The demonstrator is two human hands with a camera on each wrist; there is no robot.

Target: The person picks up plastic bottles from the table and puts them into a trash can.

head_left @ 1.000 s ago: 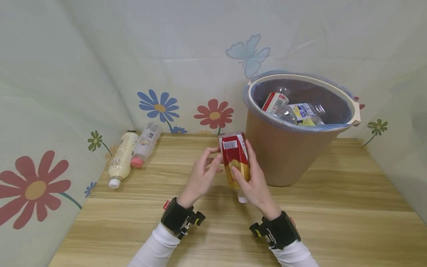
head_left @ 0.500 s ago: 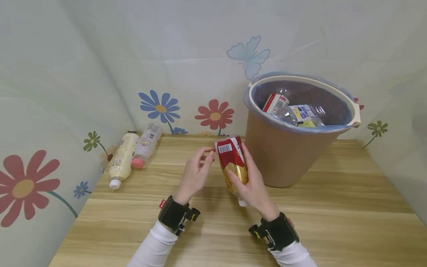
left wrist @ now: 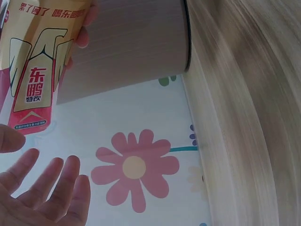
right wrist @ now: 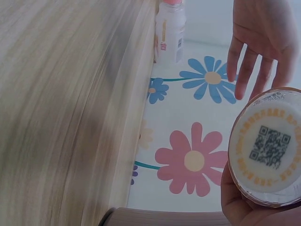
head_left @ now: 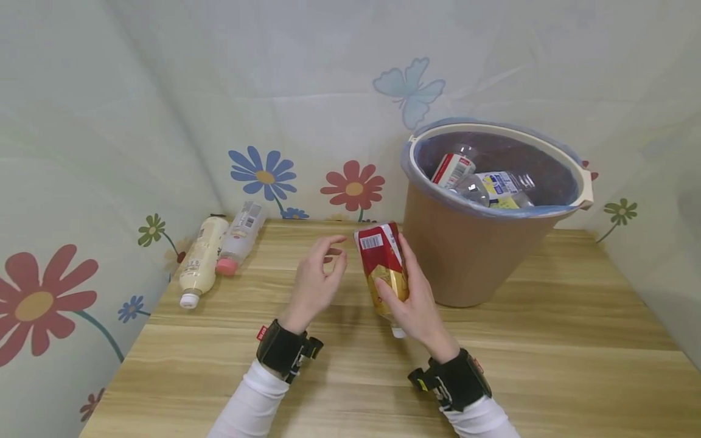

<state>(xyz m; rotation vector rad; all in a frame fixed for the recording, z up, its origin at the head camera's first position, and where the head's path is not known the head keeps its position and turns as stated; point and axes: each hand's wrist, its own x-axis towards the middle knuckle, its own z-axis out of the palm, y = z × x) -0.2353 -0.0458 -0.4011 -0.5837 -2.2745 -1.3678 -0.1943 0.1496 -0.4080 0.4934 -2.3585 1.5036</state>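
Observation:
A drink bottle (head_left: 381, 258) with a red and gold label tilts in my right hand (head_left: 420, 307), its white capped end towards me. My right thumb lies across the gold part, and the fingers pass behind its right side. In the left wrist view, large red characters show on the label of the bottle (left wrist: 40, 70). The right wrist view shows the round white cap (right wrist: 269, 146) with a QR code, close up. My left hand (head_left: 314, 281) is just left of the bottle, apart from it, fingers loosely bent and holding nothing.
A brown bin (head_left: 460, 255) with a blue liner stands at the right, with several bottles inside. A cream-coloured bottle (head_left: 201, 261) and a clear bottle with a pink cap (head_left: 241, 234) lie at the back left of the wooden table (head_left: 547, 377). A flowered sheet (head_left: 306, 91) hangs behind.
My left hand has drawn back left from the bottle, leaving a wider gap. The bottle, still held by my right hand, has shifted slightly left and tilted more.

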